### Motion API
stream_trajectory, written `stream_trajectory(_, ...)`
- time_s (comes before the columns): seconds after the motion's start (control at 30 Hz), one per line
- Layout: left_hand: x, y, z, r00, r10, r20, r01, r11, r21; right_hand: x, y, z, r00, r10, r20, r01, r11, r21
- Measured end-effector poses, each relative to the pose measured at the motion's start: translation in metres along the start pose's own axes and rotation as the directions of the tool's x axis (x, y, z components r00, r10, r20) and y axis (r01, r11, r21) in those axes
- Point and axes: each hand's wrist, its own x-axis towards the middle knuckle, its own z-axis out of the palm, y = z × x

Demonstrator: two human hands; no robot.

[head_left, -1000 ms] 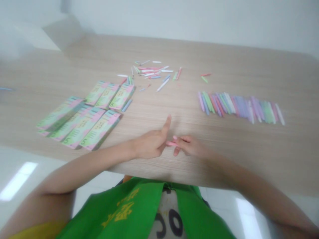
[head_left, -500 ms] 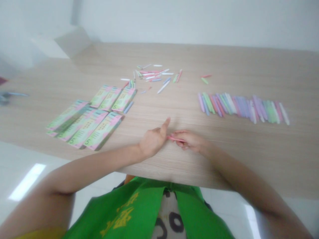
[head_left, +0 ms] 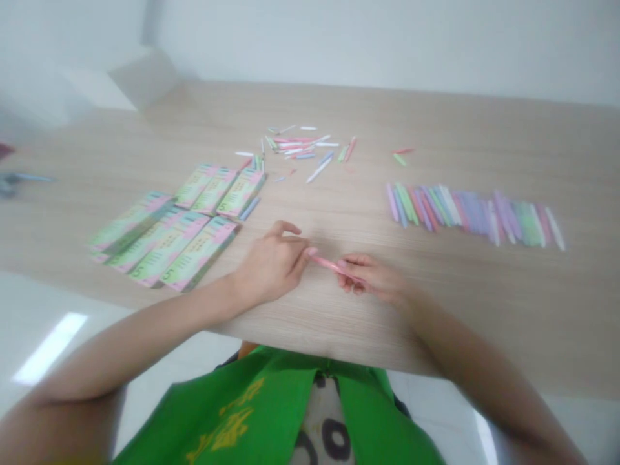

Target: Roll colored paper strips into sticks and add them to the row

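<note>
A thin pink stick (head_left: 327,263) lies between my two hands just above the wooden table (head_left: 484,297). My left hand (head_left: 272,265) pinches its left end with curled fingers. The right end sits in my right hand (head_left: 372,276), whose fingers are closed round it. Both hands rest near the table's front edge, in the middle.
A tidy row of pastel sticks (head_left: 472,206) lies at the right. Loose sticks (head_left: 300,147) are scattered further back in the middle. Several green and pink flat packets (head_left: 169,219) lie at the left. A pale box (head_left: 145,77) stands at the far left corner.
My left hand's raised finger has folded down and the hand has slid left. The pink stick now shows stretched between both hands.
</note>
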Motion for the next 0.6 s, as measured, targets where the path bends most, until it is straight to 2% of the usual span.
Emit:
stream_trajectory(0.07,0.004,-0.002,0.006,0.992,0.004,0.123,-0.003,1.000,-0.006,0.001,0.002,0.001,1.000,-0.024,0.017,0.025,0.998,-0.066)
stream_trajectory(0.17,0.006,-0.002,0.020,0.942,0.008,0.337,-0.012,1.000,0.010,0.001,0.003,0.004,0.998,-0.064,0.028,0.067,0.989,-0.135)
stream_trajectory(0.27,0.004,0.000,0.028,0.896,0.024,0.444,-0.008,0.999,-0.037,0.000,0.003,0.007,0.997,-0.059,0.047,0.067,0.981,-0.182)
stream_trajectory(0.37,0.002,0.004,0.034,0.910,-0.033,0.413,0.067,0.995,-0.068,0.000,0.003,0.009,0.999,-0.018,0.044,0.027,0.974,-0.223)
stream_trajectory(0.5,0.000,0.012,0.049,0.957,-0.160,0.243,0.156,0.987,0.038,0.001,0.003,0.007,0.999,0.035,0.026,-0.029,0.973,-0.228)
stream_trajectory(0.6,-0.002,0.016,0.056,0.956,-0.212,0.202,0.206,0.977,0.050,0.002,0.004,0.004,0.998,0.053,0.041,-0.044,0.981,-0.191)
